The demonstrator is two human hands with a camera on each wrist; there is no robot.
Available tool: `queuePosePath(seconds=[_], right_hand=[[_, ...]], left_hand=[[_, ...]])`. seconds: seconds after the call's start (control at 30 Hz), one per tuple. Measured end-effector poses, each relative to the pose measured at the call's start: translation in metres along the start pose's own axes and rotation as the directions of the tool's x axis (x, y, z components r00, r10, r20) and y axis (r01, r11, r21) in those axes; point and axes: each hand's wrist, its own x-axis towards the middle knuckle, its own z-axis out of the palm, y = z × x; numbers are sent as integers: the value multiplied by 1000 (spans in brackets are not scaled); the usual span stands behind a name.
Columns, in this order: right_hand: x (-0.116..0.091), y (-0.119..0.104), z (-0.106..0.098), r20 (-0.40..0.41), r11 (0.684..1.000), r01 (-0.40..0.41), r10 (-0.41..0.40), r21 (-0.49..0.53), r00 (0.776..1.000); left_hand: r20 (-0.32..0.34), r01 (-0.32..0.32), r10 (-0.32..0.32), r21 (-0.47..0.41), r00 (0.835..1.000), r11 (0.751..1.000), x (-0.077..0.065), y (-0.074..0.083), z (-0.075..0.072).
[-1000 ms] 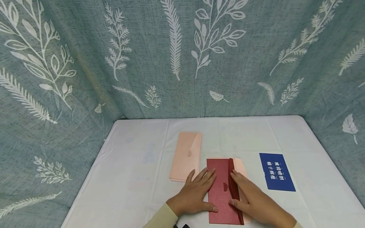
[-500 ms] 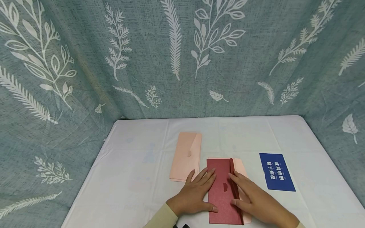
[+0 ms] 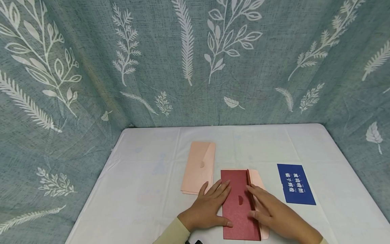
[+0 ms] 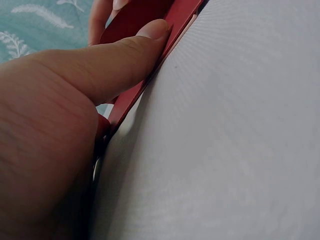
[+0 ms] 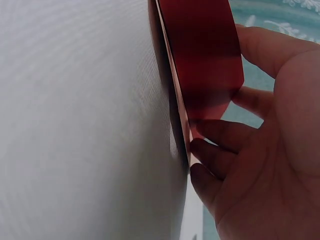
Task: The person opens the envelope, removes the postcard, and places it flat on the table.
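A dark red envelope (image 3: 234, 217) lies lengthwise before me over a pale pink envelope (image 3: 255, 177), which shows along its right side. My left hand (image 3: 206, 209) rests on the red envelope's left part, fingers straight and thumb near its lower half. Along the right edge the red flap (image 5: 205, 55) stands raised, nearly upright. My right hand (image 3: 275, 215) touches the flap's outer side with thumb and index finger, its fingers loosely bent. In the right wrist view the other fingertips sit low by the pink envelope's edge.
Pink envelopes (image 3: 198, 169) lie stacked just behind my left hand. To the right is a blue card (image 3: 296, 184) with white characters. A white cloth (image 3: 137, 189) covers the table, and a green leaf-patterned curtain (image 3: 195, 101) hangs round its back and sides.
The flap has tipped a little to the right, more upright than before. My right hand has shifted slightly right with it. My left hand has stayed in place.
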Motion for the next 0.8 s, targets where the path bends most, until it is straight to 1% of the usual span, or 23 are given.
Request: queuePosePath(seconds=[0.23, 0.47, 0.63, 0.7, 0.8], right_hand=[[0, -1, -3, -2, 999, -22, 22, 25, 1000], [-3, 2, -5, -38, 1000, -17, 17, -2, 999], [-6, 5, -7, -64, 999, -35, 34, -16, 997], [-7, 7, -8, -81, 999, -29, 26, -35, 996], [-8, 10, -11, -122, 994, -12, -2, -111, 992]], left_hand=[[-4, -8, 8, -31, 1000, 999, 0, 1, -2], [0, -2, 2, -19, 1000, 1000, 1, 0, -1], [-6, -5, 4, -19, 1000, 1000, 1, 0, 0], [-9, -6, 6, -18, 1000, 1000, 1, 0, 0], [-13, -10, 10, -13, 1000, 1000, 1, 0, 1]])
